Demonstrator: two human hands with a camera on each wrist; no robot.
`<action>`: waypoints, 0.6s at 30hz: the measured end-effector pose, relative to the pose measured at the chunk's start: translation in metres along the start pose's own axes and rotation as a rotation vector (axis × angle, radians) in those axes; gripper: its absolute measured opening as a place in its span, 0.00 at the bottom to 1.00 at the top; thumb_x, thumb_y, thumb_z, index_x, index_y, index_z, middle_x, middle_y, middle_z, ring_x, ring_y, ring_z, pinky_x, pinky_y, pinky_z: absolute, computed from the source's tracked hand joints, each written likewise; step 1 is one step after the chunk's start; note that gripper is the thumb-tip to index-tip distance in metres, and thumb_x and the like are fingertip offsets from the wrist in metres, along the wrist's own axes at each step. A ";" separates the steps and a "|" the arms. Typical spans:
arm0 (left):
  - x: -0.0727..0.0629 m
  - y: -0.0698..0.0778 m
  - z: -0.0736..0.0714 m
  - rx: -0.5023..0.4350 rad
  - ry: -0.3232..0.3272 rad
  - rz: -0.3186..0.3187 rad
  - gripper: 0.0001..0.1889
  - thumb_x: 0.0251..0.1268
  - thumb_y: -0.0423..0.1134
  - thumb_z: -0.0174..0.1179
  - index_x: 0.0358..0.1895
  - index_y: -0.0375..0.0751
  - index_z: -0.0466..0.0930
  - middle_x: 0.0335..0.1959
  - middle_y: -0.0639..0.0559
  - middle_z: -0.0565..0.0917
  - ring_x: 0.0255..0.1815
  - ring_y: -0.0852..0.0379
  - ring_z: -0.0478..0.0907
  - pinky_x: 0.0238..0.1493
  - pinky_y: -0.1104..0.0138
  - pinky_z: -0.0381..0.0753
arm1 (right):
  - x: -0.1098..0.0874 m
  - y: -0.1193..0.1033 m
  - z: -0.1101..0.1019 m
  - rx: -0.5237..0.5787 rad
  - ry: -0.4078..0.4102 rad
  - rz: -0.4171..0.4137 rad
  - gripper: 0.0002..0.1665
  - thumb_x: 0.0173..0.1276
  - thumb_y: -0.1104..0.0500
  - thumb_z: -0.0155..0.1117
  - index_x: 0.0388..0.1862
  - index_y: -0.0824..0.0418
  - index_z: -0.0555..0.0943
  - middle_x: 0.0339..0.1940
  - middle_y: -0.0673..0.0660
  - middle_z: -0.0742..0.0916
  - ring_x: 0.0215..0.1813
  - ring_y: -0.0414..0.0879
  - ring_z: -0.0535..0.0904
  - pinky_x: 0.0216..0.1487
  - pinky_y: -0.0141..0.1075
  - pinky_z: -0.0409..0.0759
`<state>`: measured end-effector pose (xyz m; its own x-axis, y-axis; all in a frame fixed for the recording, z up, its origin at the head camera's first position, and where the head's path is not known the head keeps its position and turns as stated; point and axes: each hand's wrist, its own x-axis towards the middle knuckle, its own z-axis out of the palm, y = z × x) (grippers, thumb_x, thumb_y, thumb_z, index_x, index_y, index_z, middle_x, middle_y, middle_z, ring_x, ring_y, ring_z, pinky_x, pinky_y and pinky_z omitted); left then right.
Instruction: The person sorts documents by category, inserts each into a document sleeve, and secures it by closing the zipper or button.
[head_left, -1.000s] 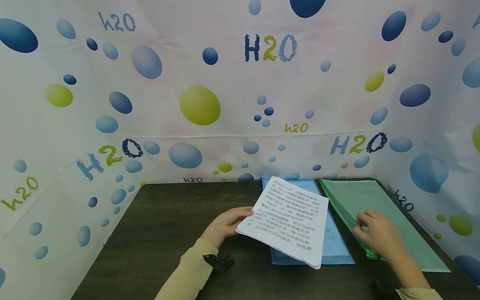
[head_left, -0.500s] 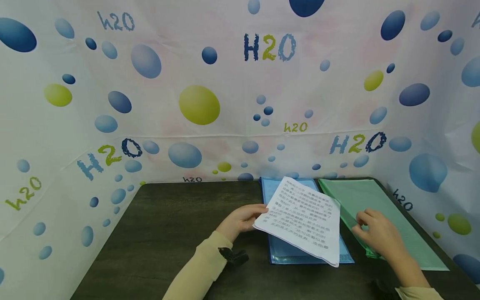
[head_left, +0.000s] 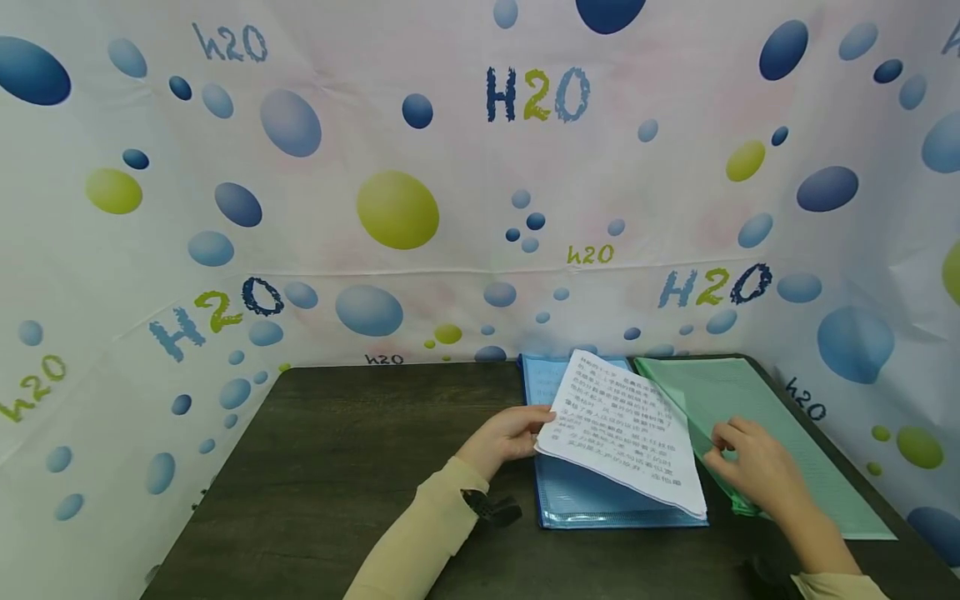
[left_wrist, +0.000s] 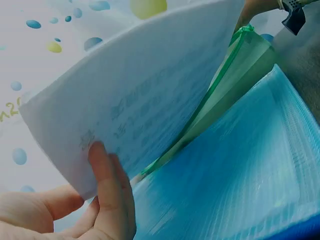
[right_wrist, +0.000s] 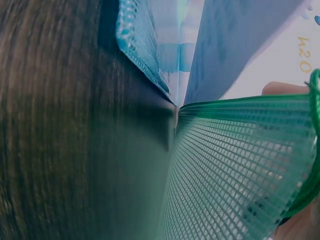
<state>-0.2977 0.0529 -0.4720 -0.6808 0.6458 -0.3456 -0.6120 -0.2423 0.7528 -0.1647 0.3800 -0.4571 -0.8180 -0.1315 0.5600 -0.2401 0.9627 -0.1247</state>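
While the left hand (head_left: 508, 436) is pinching printed sheets (head_left: 622, 433), the right hand (head_left: 759, 468) is holding up the edge of a green pouch (head_left: 720, 390)

As the head view is showing, the printed sheets are slanting above a blue pouch (head_left: 581, 497), their lines of dark characters facing up. The left hand is gripping them at nine o'clock: its thumb is pressing one face and its fingers are lying against the other, with only the sheets between.

From the sheets, the right hand is resting toward four o'clock. Its thumb and forefinger are coming together on the green pouch's near edge, leaving no visible gap; in the right wrist view, the mesh side is standing raised.

The blue pouch is lying flat, showing from under the sheets at eleven and seven o'clock. The green pouch is lying at three o'clock from it; whether the sheets are touching the green pouch, I cannot tell. Both pouches are resting on a dark table (head_left: 337, 467).

At twelve o'clock, a white backdrop (head_left: 465, 150) is hanging, displaying blue and yellow-green dots and "H2O" lettering. A black strap (head_left: 491, 507) is sitting at the cuff of the left, pale yellow sleeve (head_left: 416, 537).
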 end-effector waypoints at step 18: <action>0.014 -0.024 0.029 -0.073 0.154 0.109 0.21 0.72 0.29 0.50 0.66 0.33 0.69 0.60 0.38 0.77 0.61 0.45 0.77 0.67 0.49 0.70 | 0.002 0.001 -0.003 0.012 -0.048 0.052 0.10 0.49 0.62 0.69 0.23 0.51 0.76 0.25 0.46 0.73 0.29 0.38 0.63 0.28 0.33 0.62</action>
<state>-0.2811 0.0888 -0.4793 -0.7948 0.4959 -0.3499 -0.5549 -0.3604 0.7498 -0.1650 0.3818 -0.4537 -0.8536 -0.0931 0.5126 -0.2029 0.9656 -0.1625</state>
